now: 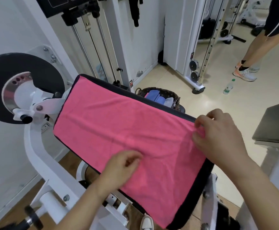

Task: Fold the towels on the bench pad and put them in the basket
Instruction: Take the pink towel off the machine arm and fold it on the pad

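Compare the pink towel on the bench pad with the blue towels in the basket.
The pink towel lies spread open and flat over the black bench pad; the blue towels sit folded and packed side by side in the basket. The pink towel is being handled, the right hand pinching its edge and the left hand resting on it; the blue towels are untouched. The pink towel shows fully; the blue ones are partly hidden behind the pad. Both are plain-coloured cloths.
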Demonstrator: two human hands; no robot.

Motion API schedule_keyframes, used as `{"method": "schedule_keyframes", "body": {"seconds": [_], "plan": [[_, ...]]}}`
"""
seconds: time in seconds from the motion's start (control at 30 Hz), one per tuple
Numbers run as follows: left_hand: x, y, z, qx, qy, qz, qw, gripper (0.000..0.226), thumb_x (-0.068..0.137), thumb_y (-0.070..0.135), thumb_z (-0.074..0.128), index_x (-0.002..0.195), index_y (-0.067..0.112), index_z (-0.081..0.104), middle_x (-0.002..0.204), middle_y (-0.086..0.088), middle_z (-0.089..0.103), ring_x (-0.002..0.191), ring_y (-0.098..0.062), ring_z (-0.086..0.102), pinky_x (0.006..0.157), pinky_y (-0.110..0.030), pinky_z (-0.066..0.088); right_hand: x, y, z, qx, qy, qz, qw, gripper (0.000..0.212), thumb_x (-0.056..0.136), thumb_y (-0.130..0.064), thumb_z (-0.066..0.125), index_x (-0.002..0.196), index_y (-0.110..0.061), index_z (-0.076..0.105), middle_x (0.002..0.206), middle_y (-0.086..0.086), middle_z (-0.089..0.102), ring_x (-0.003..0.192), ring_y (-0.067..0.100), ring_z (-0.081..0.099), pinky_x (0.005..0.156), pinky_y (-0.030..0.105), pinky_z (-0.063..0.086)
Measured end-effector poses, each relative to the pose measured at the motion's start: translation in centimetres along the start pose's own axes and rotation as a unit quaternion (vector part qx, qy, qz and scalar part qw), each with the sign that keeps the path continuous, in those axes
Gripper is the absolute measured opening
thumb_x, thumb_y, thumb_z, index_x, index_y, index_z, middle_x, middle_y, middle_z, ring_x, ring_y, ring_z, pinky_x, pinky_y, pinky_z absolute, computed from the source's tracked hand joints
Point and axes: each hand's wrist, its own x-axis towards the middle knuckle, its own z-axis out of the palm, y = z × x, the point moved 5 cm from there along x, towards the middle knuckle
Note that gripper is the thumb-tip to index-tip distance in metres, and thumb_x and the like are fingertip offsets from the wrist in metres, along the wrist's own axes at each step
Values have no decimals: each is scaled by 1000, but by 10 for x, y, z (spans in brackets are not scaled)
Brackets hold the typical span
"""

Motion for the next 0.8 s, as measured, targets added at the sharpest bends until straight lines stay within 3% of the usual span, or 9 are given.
{"method": "schedule_keyframes", "body": {"seconds": [0.07, 0.2, 0.3, 0.4, 0.5, 0.6, 0.7, 0.8], "plan": [[31, -22, -45, 37, 89, 3, 995, 29, 88, 7, 64, 95, 34, 68, 94, 19, 65, 86, -1, 59, 79, -14, 44, 12, -31, 13, 17, -3, -36, 999, 25, 84, -20, 61, 108, -18, 66, 106, 5, 53, 97, 27, 48, 68, 35, 44], [91, -56, -122, 108, 183, -3, 977, 29, 89, 5, 59, 114, 15, 69, 104, 2, 60, 93, -13, 55, 85, -19, 41, 46, -96, 44, 38, -12, -94, 995, 35, 90, -19, 54, 123, -18, 62, 113, 5, 56, 101, 28, 50, 76, 42, 50], [137, -77, -176, 132, 243, -8, 961, 32, 92, 10, 53, 122, 12, 64, 118, -10, 61, 106, -25, 57, 96, -33, 44, 77, -129, 64, 26, -16, -106, 994, 37, 92, -23, 47, 127, -21, 58, 112, 6, 54, 101, 29, 48, 75, 43, 50], [185, -94, -219, 129, 289, -45, 948, 35, 96, 14, 48, 129, 9, 59, 126, -17, 59, 117, -31, 53, 100, -36, 39, 101, -140, 79, 9, -22, -78, 997, 31, 95, -26, 45, 121, -20, 61, 110, 6, 54, 103, 29, 47, 74, 42, 51], [218, -107, -241, 118, 292, -86, 945, 38, 96, 23, 50, 133, 19, 56, 127, -19, 56, 115, -33, 53, 99, -38, 40, 113, -136, 82, 59, -18, -28, 998, 16, 91, -25, 57, 100, -18, 67, 99, 3, 57, 96, 22, 48, 70, 35, 45], [237, -116, -252, 73, 294, -79, 950, 28, 91, 26, 56, 117, 21, 65, 116, -8, 64, 108, -28, 59, 94, -35, 45, 120, -133, 84, 80, -43, 3, 996, 7, 85, -20, 62, 79, -19, 66, 86, 0, 55, 81, 18, 51, 63, 33, 41], [250, -120, -257, 31, 292, -85, 952, 6, 88, 20, 61, 91, 22, 66, 86, 3, 63, 90, -20, 60, 75, -26, 40, 129, -133, 88, 56, -64, -3, 996, 11, 86, -17, 61, 75, -18, 62, 84, -1, 53, 77, 17, 49, 60, 33, 39], [256, -119, -262, 33, 317, -77, 945, 6, 88, 20, 60, 91, 20, 65, 86, 0, 62, 89, -24, 61, 74, -29, 43, 142, -136, 87, 32, -31, -13, 999, 12, 85, -11, 56, 75, -16, 56, 81, -2, 49, 79, 21, 47, 62, 35, 38]]}}
